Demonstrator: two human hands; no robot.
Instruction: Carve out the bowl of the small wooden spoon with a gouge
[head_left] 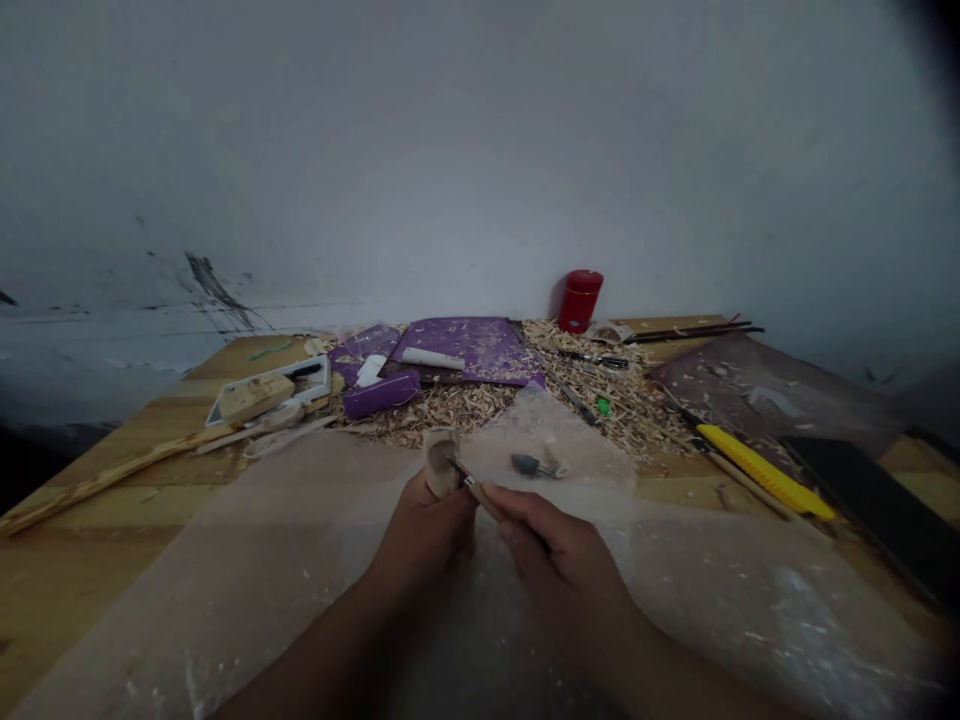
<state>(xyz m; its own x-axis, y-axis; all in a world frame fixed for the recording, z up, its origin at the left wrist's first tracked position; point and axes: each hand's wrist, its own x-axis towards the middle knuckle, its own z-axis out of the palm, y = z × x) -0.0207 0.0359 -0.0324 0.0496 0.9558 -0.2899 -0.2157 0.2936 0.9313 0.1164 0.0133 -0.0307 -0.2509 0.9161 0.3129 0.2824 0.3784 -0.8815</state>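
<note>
My left hand [429, 522] is closed around a small pale wooden piece [441, 440] with a hollow carved in its upper face; its lower part is hidden by my fingers. In my right hand [555, 545] is a carving gouge [480, 492] with a wooden handle and a dark metal blade. The blade's tip rests at the hollow of the wooden piece. Just beyond my right hand, a dark, rounded object [527, 464] lies on the clear plastic sheet [300, 560], beside a small pale scrap.
Wood shavings [465, 412] cover the table's far middle, near a purple sheet [465, 345] and a red canister [580, 301]. At right lie a yellow utility knife [761, 470] and a dark flat slab [870, 510]. A white tray [328, 375] and a long stick [112, 480] are at left.
</note>
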